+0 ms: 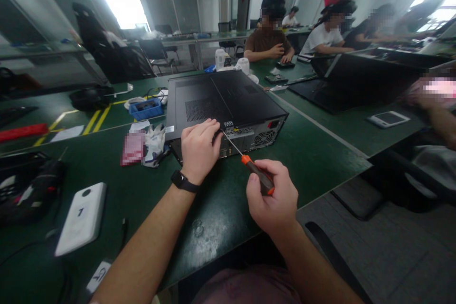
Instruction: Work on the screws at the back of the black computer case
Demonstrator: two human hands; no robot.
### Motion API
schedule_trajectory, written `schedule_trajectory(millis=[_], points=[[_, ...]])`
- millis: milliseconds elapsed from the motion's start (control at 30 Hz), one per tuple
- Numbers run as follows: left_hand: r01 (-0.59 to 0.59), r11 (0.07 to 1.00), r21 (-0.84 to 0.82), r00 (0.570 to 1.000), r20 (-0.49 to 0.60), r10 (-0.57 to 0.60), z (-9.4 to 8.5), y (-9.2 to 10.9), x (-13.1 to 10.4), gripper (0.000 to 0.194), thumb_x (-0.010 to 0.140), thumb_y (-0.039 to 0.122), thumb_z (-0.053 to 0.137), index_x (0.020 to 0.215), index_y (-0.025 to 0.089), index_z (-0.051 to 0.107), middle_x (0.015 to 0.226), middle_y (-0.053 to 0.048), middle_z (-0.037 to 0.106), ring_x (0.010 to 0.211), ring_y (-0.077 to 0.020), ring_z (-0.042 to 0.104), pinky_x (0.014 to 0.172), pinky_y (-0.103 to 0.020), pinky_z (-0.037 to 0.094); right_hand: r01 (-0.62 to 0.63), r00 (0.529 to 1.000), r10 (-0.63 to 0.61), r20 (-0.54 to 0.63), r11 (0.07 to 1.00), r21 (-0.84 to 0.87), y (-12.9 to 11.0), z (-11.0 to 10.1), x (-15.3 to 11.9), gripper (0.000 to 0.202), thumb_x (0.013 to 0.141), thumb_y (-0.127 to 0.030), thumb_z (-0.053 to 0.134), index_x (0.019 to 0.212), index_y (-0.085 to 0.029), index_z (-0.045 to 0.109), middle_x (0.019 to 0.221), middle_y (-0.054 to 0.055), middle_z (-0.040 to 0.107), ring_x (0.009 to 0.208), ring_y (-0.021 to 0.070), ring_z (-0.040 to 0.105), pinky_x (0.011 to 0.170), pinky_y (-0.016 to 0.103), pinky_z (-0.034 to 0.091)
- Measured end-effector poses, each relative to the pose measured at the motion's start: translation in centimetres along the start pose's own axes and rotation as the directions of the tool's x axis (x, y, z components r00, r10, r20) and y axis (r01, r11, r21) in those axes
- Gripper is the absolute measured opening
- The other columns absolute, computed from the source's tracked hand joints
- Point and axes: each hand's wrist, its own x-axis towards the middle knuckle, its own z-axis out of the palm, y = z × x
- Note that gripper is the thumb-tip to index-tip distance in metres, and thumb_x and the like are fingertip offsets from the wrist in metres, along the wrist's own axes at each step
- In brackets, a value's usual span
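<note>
A black desktop computer case lies flat on the green table, its rear panel with the fan grille towards me. My right hand is wrapped round the grey and orange handle of a screwdriver. The shaft slants up to the left, and its tip meets the upper rear edge of the case beside my left fingers. My left hand rests at that edge with bent fingers close together near the tip. Whatever lies between those fingers is hidden.
Left of the case are a blue tray of small parts and white gloves. A white power bank with cables lies nearer. A phone and a large black panel are on the right. Several people sit beyond.
</note>
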Motion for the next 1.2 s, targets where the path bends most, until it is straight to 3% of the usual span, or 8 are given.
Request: schedule_trajectory(millis=[267, 500, 667, 900, 1100, 1200], points=[[-0.011, 1.0, 0.012, 1.0, -0.004, 0.011, 0.11, -0.1, -0.15, 0.02, 0.1, 0.025, 0.062, 0.116, 0.024, 0.074, 0.128, -0.008, 0.078, 0.126, -0.0264, 0.071, 0.107, -0.048, 0.048, -0.018, 1.0, 0.017, -0.025, 0.999, -0.044, 0.29, -0.01, -0.06, 0.011, 0.098, -0.021, 0.06, 0.108, -0.022, 0.064, 0.091, 0.003, 0.077, 0.07, 0.016, 0.074, 0.069, 0.029, 0.062], [-0.012, 1.0, 0.004, 1.0, -0.012, 0.012, 0.13, -0.15, -0.11, 0.019, 0.099, 0.025, 0.063, 0.115, 0.023, 0.074, 0.128, -0.009, 0.078, 0.125, -0.0266, 0.072, 0.106, -0.048, 0.048, 0.021, 1.0, -0.021, 0.0, 1.0, -0.007, 0.03, -0.07, -0.05, 0.02, 0.092, -0.022, 0.061, 0.112, -0.022, 0.061, 0.091, 0.004, 0.074, 0.075, 0.0181, 0.075, 0.069, 0.031, 0.063], [0.001, 1.0, 0.003, 1.0, 0.002, -0.001, 0.02, -0.03, -0.06, 0.02, 0.099, 0.025, 0.062, 0.115, 0.024, 0.074, 0.128, -0.008, 0.078, 0.125, -0.0269, 0.072, 0.107, -0.049, 0.048, -0.045, 0.999, 0.045, -0.012, 0.998, -0.043, 0.11, -0.08, -0.26, 0.015, 0.098, -0.024, 0.061, 0.112, -0.022, 0.064, 0.089, 0.003, 0.077, 0.065, 0.0156, 0.072, 0.066, 0.029, 0.061], [0.002, 1.0, 0.009, 1.0, -0.001, -0.002, -0.01, 0.03, -0.08, 0.02, 0.099, 0.026, 0.062, 0.115, 0.025, 0.074, 0.128, -0.009, 0.078, 0.125, -0.0271, 0.072, 0.107, -0.049, 0.048, 0.004, 1.0, -0.004, 0.005, 1.0, 0.005, 0.2, 0.0, -0.27, 0.021, 0.093, -0.022, 0.06, 0.114, -0.022, 0.062, 0.094, 0.005, 0.075, 0.078, 0.0193, 0.075, 0.072, 0.033, 0.064], [-0.007, 1.0, 0.018, 1.0, -0.007, 0.007, 0.03, 0.01, -0.07, 0.019, 0.1, 0.026, 0.062, 0.115, 0.024, 0.074, 0.127, -0.009, 0.079, 0.124, -0.0268, 0.072, 0.106, -0.049, 0.048, -0.057, 0.998, 0.057, -0.017, 0.998, -0.031, 0.25, 0.04, -0.49, 0.015, 0.098, -0.023, 0.06, 0.112, -0.023, 0.065, 0.093, 0.003, 0.078, 0.067, 0.0157, 0.073, 0.068, 0.03, 0.063], [-0.014, 1.0, 0.02, 1.0, -0.016, 0.015, 0.02, 0.01, -0.06, 0.018, 0.099, 0.025, 0.063, 0.114, 0.024, 0.074, 0.127, -0.009, 0.079, 0.124, -0.0262, 0.072, 0.106, -0.048, 0.048, -0.053, 0.999, 0.053, 0.009, 0.999, 0.004, 0.11, -0.07, -0.42, 0.019, 0.096, -0.023, 0.059, 0.115, -0.022, 0.063, 0.094, 0.004, 0.077, 0.073, 0.0173, 0.075, 0.071, 0.031, 0.063]])
